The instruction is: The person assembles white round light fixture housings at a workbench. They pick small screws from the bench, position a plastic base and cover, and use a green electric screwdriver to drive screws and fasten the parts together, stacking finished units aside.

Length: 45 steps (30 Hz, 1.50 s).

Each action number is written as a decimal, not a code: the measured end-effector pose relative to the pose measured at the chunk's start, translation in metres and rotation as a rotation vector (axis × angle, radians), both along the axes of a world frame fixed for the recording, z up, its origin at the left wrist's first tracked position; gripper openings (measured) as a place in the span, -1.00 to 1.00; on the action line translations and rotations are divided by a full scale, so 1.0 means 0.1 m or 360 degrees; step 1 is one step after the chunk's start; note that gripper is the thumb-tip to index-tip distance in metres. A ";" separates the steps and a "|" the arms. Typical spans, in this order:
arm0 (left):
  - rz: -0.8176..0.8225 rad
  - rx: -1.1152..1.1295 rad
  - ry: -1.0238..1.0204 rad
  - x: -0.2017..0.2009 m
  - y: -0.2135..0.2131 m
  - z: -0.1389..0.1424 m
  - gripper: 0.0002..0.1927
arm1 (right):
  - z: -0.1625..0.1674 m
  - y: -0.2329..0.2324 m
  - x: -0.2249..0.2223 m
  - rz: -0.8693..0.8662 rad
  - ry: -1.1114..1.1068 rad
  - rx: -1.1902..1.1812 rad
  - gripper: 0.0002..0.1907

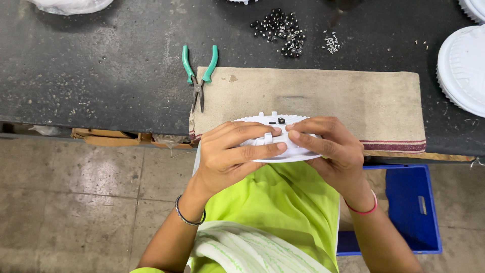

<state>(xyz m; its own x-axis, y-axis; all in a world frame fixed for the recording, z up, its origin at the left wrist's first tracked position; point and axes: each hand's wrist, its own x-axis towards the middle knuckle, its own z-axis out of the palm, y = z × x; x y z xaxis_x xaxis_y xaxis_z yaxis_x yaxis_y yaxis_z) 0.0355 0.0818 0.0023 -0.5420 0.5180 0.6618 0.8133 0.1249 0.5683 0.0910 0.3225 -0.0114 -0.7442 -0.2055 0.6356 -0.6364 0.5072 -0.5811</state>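
Taking the beige cloth mat (353, 101) as my landmark, I see green-handled pliers (200, 73) lying at its left edge, within reach. At its near edge my left hand (230, 156) curls closed around the round white plastic part (275, 137), steadying it, while my right hand (331, 146) grips the other side, fingertips pressing its top. Beyond the mat lies a heap of small dark screws (280, 30).

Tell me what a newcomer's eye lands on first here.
First, the two hands at centre: the left hand and right hand together grip a round white plastic disc at the near edge of the beige cloth mat. Next, the green-handled pliers lying at the mat's left corner, and the pile of small dark fasteners further back on the black workbench.
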 end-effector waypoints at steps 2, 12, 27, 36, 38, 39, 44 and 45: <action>-0.0005 0.0005 -0.0001 0.00 0.00 0.00 -0.66 | 0.00 0.00 0.00 0.0005 -0.0004 -0.0011 -0.55; 0.0011 -0.0011 0.0049 -0.02 0.01 -0.03 -0.64 | -0.03 0.03 0.01 -0.0038 -0.0113 -0.0039 -0.49; 0.0562 0.0583 -0.0593 -0.33 0.06 -0.21 -0.69 | -0.91 -0.46 -0.37 -0.0533 -0.0558 -0.0709 0.07; 0.0593 0.0432 -0.0419 -0.24 0.09 -0.12 -0.71 | -1.07 -0.36 -0.40 -0.0639 -0.0741 -0.0785 -0.14; 0.0575 0.0385 -0.0348 -0.22 0.11 -0.08 -0.71 | -1.03 -0.07 -0.48 -0.0745 -0.0484 -0.0340 -0.38; 0.0545 0.0375 -0.0329 -0.20 0.13 -0.07 -0.71 | -0.99 0.10 -0.54 -0.0787 -0.0361 -0.0115 -0.48; 0.0368 0.0187 -0.0103 -0.07 0.23 0.00 -0.66 | -0.76 0.81 -1.00 -0.0862 -0.0173 -0.0174 -0.80; 0.0354 0.0123 -0.0060 -0.04 0.25 0.01 -0.63 | -0.72 0.89 -1.15 -0.0875 -0.0195 -0.0088 -0.83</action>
<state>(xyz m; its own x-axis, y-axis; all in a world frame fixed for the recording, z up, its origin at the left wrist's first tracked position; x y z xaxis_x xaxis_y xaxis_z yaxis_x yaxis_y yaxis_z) 0.0317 0.1071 0.0032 -0.6621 0.3315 0.6721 0.7487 0.2535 0.6125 -0.0236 0.4114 -0.0832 -0.8013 0.2640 0.5369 -0.2137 0.7118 -0.6691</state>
